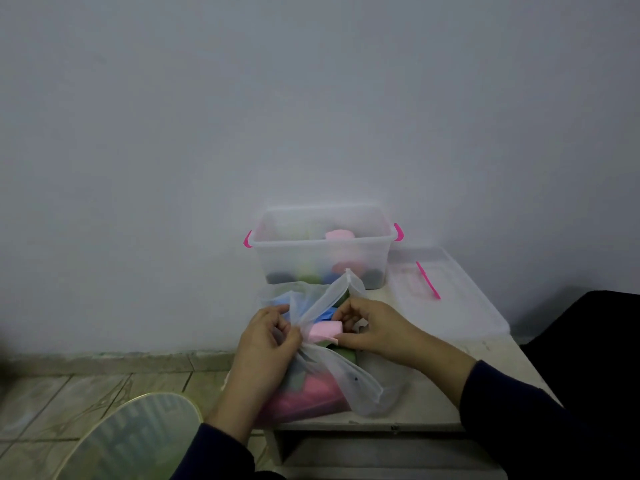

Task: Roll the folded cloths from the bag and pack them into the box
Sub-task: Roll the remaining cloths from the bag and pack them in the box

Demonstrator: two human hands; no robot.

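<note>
Left hand [268, 336] is gathering the thin translucent plastic bag [360, 379]; right hand [372, 329] is pinching a soft, light folded pink cloth [325, 330] by its edge.

a single head-worn wide-angle view looks forward and down from close above a small white table [485, 355], facing a plain wall [311, 98]. both forearms enter from the bottom edge, floor tiles [69, 403] lie at lower left, and the edges curve.

Round glass tabletop [138, 434] at lower left.
A pale wall [311, 98] fills the upper frame; greenish floor tiles [69, 396] below it.
</note>
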